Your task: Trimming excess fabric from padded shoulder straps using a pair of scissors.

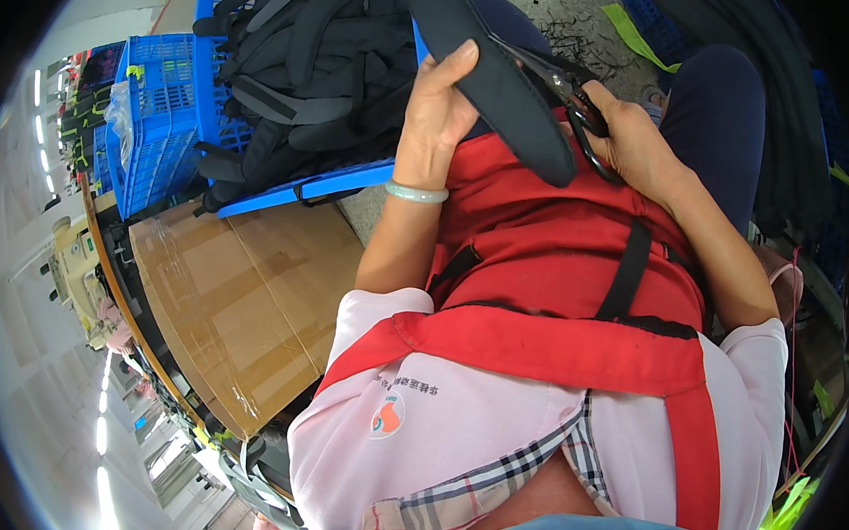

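A long, dark grey padded strap (508, 98) with a rounded end lies across the front of my red apron (557, 261). My left hand (443, 100) grips it near the middle, thumb on top and the other fingers hidden beneath. On the strap's right side, my right hand (629, 137) is wrapped round the black handles of a pair of scissors (583, 116). Their metal blades point up and left along the strap's edge, partly hidden by it. Whether the blades touch the strap I cannot tell.
A blue plastic crate (295, 185) heaped with similar black straps (328, 81) stands to the left. Below it sits a taped cardboard box (243, 295). More blue crates (165, 131) stand farther left. Dark padded pieces (763, 109) hang at the right. Black thread scraps (585, 49) litter the floor.
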Tool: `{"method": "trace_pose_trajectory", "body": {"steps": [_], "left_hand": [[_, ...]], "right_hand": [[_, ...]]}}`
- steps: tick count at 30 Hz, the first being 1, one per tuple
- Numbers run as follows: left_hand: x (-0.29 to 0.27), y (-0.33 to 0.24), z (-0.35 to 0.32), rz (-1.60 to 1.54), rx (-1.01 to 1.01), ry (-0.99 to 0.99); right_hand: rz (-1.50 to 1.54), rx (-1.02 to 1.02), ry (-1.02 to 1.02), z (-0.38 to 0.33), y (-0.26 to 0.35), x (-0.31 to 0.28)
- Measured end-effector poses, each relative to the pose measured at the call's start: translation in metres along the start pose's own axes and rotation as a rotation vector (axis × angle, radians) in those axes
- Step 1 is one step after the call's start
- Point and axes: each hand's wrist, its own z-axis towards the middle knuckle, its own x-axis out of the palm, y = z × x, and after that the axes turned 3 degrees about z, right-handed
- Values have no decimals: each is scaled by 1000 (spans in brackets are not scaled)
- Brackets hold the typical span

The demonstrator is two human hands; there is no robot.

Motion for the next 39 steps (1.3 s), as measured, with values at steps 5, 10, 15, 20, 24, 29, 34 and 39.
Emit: {"method": "trace_pose_trajectory", "body": {"steps": [5,10,15,20,24,29,34,39], "left_hand": [[-1,10,4,24,16,13],[12,14,1,34,64,-37],[12,17,0,-6,66,-14],[11,12,1,-23,39,-9],[5,7,8,-11,29,1],[4,12,3,-46,45,7],[3,17,5,7,32,96],[6,17,2,-1,48,8]], "right_hand": [[-21,18,-46,0,-10,7],[-45,-57,-63,4,-7,7],[-68,-102,-77,7,-3,6],[40,161,53,5,2,-1],[71,-20,-20,0,-6,-2],[69,54,87,-4,5,-13],[34,-114,-35,2,-16,2],[4,-138,-43,6,-17,7]]}}
